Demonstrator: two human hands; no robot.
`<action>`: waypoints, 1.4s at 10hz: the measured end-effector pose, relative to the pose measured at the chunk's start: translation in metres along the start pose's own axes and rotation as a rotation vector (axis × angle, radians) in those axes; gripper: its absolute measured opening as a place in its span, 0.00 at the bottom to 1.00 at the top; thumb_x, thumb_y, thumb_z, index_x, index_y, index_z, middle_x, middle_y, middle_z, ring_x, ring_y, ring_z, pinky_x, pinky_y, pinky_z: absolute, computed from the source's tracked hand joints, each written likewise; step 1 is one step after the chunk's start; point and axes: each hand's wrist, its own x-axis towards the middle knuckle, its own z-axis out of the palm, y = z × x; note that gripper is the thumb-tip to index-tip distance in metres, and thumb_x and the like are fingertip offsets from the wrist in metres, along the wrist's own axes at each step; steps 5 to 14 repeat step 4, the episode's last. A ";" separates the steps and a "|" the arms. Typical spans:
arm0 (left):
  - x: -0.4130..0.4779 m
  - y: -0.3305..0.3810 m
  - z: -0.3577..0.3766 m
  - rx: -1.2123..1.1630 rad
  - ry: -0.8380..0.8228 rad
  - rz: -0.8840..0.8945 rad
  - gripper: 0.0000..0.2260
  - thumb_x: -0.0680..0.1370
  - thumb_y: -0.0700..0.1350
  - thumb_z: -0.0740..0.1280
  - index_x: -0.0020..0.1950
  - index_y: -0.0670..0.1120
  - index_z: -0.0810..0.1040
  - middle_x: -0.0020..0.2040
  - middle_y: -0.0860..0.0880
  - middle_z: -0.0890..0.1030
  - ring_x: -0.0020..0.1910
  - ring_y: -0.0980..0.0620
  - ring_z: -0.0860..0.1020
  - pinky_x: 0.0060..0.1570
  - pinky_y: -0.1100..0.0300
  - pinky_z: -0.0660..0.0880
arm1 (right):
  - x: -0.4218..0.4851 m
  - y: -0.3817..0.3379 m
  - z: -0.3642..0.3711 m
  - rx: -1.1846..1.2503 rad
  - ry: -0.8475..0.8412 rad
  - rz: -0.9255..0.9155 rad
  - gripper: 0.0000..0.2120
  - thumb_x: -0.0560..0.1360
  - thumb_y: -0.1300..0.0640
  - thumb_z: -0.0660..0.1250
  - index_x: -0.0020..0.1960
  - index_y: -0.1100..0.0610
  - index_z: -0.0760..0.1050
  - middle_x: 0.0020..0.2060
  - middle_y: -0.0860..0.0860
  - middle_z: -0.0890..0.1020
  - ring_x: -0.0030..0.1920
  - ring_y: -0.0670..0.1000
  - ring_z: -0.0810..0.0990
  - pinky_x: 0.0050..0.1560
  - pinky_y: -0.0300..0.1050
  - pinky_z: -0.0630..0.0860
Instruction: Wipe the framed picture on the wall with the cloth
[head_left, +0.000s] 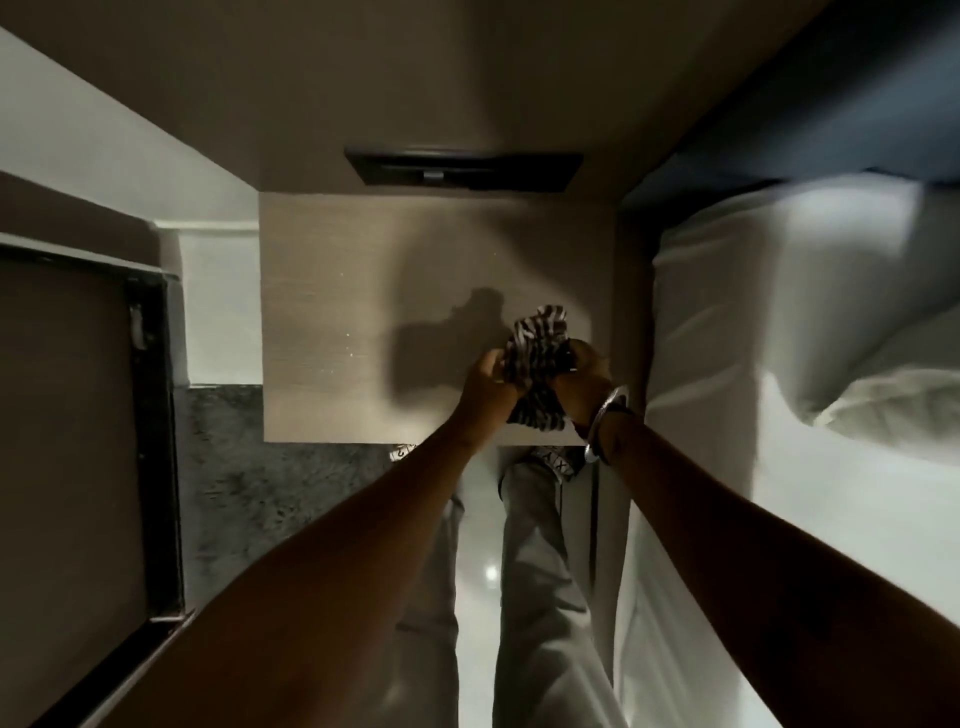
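A dark-and-white striped cloth (537, 343) is bunched between both hands above the bedside table (332, 322). My left hand (483, 387) grips its left side and my right hand (584, 376), with a metal bangle on the wrist, grips its right side. A dark rectangular frame (462, 167) is mounted on the beige wall just above the table's far edge, seen edge-on from above, so I cannot tell whether it is the picture. The hands are well in front of and below it.
A bed with white sheets and a pillow (810, 395) fills the right side. A dark-framed door or panel (150, 415) stands at the left. Grey marbled flooring (270, 499) lies below the table, and my legs and shoes show beneath the hands.
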 end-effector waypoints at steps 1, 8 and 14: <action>0.034 -0.016 0.006 0.154 -0.030 0.016 0.13 0.73 0.34 0.70 0.57 0.39 0.76 0.48 0.42 0.81 0.47 0.49 0.78 0.47 0.53 0.76 | 0.041 0.023 0.009 0.039 -0.008 0.070 0.17 0.75 0.72 0.64 0.64 0.67 0.75 0.59 0.65 0.80 0.59 0.60 0.79 0.63 0.55 0.76; 0.040 -0.021 -0.003 0.339 0.005 -0.087 0.13 0.74 0.43 0.70 0.55 0.37 0.77 0.50 0.34 0.82 0.49 0.36 0.81 0.44 0.51 0.76 | 0.046 0.011 0.007 -0.527 -0.106 0.121 0.28 0.78 0.43 0.61 0.71 0.59 0.68 0.69 0.64 0.71 0.69 0.66 0.70 0.72 0.57 0.67; 0.040 -0.021 -0.003 0.339 0.005 -0.087 0.13 0.74 0.43 0.70 0.55 0.37 0.77 0.50 0.34 0.82 0.49 0.36 0.81 0.44 0.51 0.76 | 0.046 0.011 0.007 -0.527 -0.106 0.121 0.28 0.78 0.43 0.61 0.71 0.59 0.68 0.69 0.64 0.71 0.69 0.66 0.70 0.72 0.57 0.67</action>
